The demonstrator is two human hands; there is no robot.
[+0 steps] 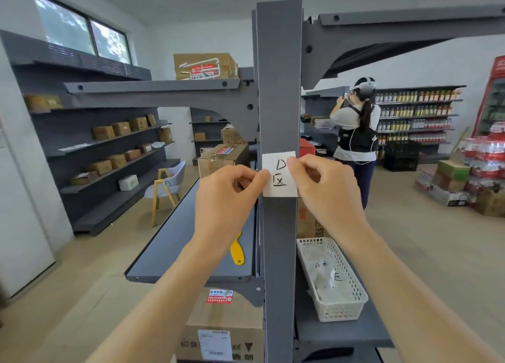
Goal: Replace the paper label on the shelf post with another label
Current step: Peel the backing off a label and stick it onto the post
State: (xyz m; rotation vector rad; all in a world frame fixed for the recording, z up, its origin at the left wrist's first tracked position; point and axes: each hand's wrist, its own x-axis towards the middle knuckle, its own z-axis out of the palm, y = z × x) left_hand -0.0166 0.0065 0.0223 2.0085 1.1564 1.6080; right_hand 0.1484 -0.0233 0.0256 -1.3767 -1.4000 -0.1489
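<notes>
A white paper label [279,183] with handwritten black characters lies flat against the grey shelf post [279,89] at mid height. My left hand [226,198] pinches the label's left edge between thumb and forefinger. My right hand [325,190] pinches its right edge near the top. Both hands hold the paper against the post's front face. A white perforated basket [347,308] on the right shelf holds more paper labels [326,278] with handwriting.
A yellow plastic scraper [237,249] lies on the left grey shelf [175,242]. Cardboard boxes [221,327] sit below and behind the post. A person [355,135] with a headset stands at the back right. A chair [166,185] stands in the left aisle.
</notes>
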